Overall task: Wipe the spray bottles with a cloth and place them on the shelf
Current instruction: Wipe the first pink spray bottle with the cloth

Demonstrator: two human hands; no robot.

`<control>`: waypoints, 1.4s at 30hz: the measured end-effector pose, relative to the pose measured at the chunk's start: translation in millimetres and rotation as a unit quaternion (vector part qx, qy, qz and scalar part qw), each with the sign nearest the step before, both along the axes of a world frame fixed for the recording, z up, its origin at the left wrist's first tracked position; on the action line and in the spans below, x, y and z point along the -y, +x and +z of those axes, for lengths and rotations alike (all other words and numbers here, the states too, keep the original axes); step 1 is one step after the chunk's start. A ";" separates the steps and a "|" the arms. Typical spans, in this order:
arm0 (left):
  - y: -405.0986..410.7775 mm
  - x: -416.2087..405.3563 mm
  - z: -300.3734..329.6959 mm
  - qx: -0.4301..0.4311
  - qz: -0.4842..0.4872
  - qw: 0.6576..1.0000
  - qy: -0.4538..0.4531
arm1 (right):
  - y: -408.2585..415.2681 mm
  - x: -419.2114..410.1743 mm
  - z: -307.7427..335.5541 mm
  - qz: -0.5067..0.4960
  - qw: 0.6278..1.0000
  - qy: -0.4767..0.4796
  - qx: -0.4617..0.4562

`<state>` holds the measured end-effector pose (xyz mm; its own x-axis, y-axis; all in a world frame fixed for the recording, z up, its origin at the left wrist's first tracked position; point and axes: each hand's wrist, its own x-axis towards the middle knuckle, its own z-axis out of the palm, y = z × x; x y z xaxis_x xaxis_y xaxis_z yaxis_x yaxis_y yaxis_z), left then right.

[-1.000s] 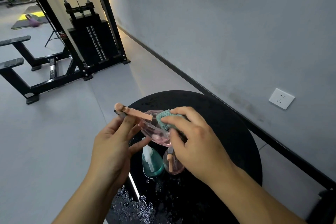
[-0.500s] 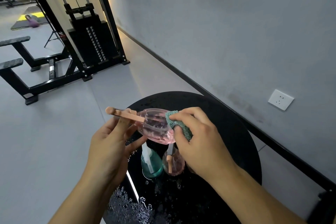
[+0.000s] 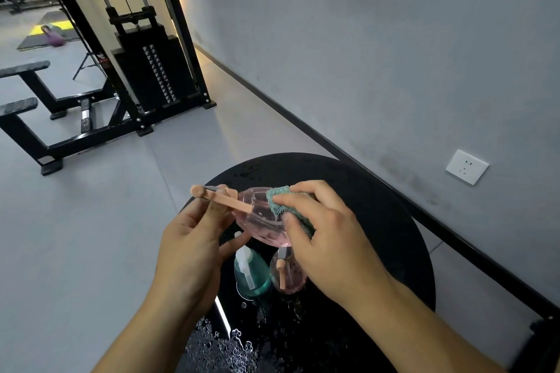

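I hold a clear pink spray bottle (image 3: 260, 218) on its side above a round black table (image 3: 378, 221). My left hand (image 3: 194, 245) grips its peach spray head, whose nozzle points left. My right hand (image 3: 327, 239) pinches a teal knitted cloth (image 3: 288, 206) against the bottle's body. Below them on the table stand a teal spray bottle (image 3: 253, 272) with a white head and a second pink spray bottle (image 3: 288, 274), partly hidden by my right hand. No shelf is in view.
Water drops cover the tabletop, thickest near its front edge (image 3: 221, 345). A black cable weight machine (image 3: 151, 70) and a bench frame (image 3: 30, 118) stand on the grey floor at the left. A grey wall with a white socket (image 3: 466, 166) runs along the right.
The held pink bottle has turned so its spray head swings further left. My right hand has slid the cloth along the bottle's body. The two standing bottles have not moved.
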<state>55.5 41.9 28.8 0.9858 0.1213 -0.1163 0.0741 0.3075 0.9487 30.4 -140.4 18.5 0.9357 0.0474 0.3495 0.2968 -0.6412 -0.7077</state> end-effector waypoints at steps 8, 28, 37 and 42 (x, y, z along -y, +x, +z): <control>-1.5 1.6 5.6 0.025 0.007 1.000 -0.012 | 2.1 3.7 0.1 -0.037 0.999 0.023 -0.004; -4.5 0.6 10.2 0.021 0.003 1.000 -0.018 | -1.9 -0.3 14.9 -0.016 0.972 0.235 -0.024; -9.3 3.4 15.5 0.043 -0.060 0.995 -0.061 | 0.4 2.7 7.7 -0.044 0.973 0.226 0.015; -8.4 5.9 18.6 0.025 -0.011 0.999 -0.030 | -0.6 0.2 9.1 -0.044 0.969 0.243 0.008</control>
